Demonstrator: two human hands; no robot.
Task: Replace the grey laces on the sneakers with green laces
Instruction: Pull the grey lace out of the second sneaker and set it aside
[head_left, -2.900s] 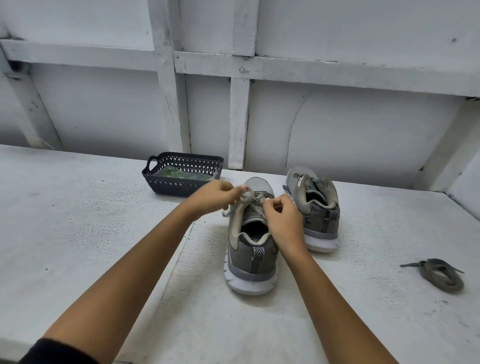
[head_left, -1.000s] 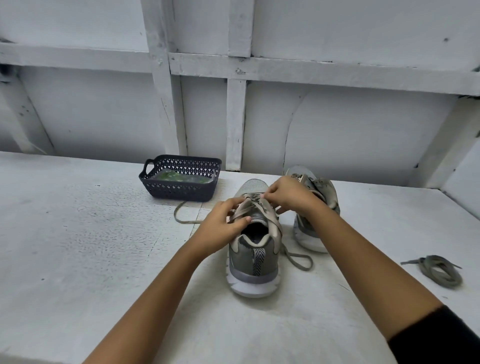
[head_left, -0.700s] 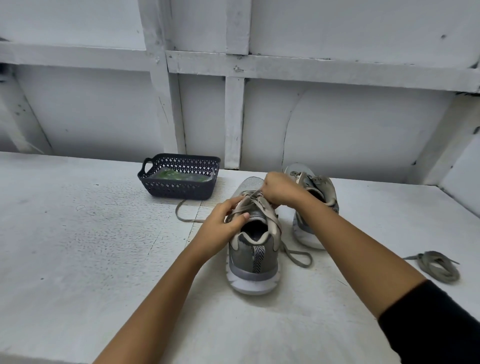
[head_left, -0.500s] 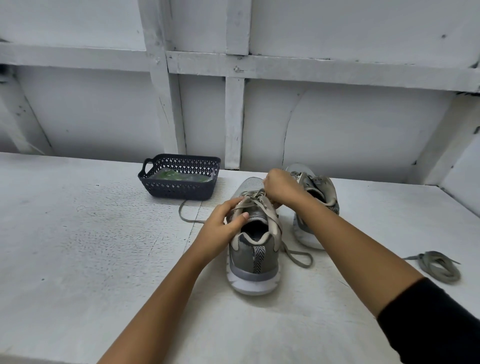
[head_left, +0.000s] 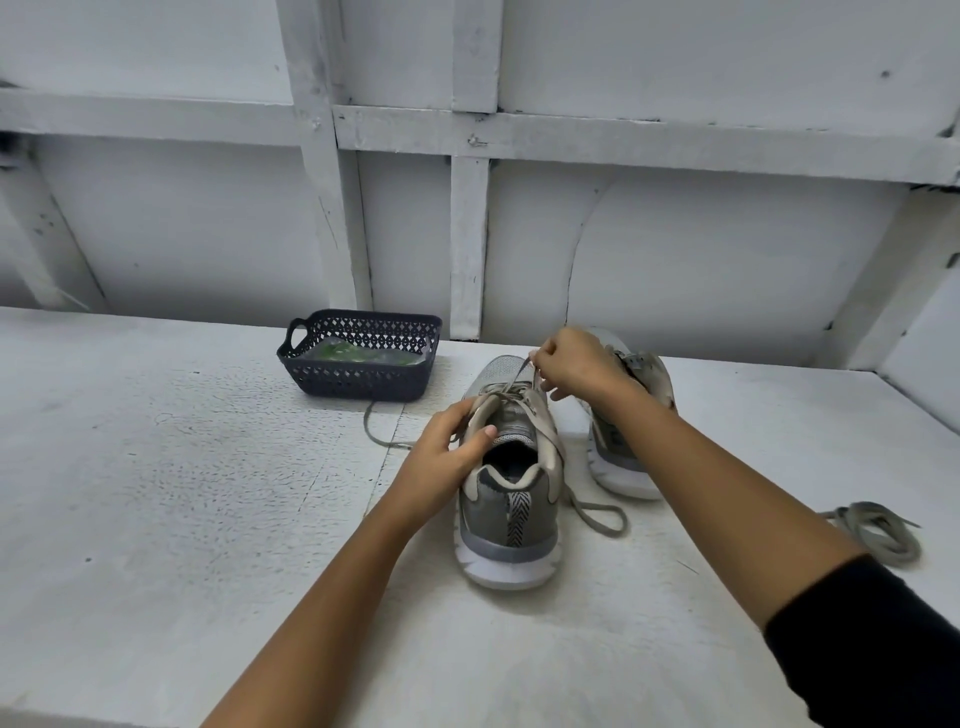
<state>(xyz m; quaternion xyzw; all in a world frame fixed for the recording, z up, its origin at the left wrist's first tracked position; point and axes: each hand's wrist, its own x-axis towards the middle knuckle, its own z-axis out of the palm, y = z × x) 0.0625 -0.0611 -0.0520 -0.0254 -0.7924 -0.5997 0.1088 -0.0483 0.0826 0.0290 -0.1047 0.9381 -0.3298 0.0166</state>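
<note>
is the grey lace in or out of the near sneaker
Partly in: the flat grey lace crosses the eyelets of the near grey mesh sneaker, while both loose ends trail onto the white table.

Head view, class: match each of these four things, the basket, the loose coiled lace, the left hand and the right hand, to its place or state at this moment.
Column one:
1. basket
2. coiled lace
3. left hand
4. right hand

Column two:
A. pinches the threaded lace, drawn up from the near sneaker
B. lies on the table, far right
C. grips the near sneaker's side by its opening
D. stands near the wall, something green inside

Pairs: 1-D, 2-B, 3-C, 4-A
</note>
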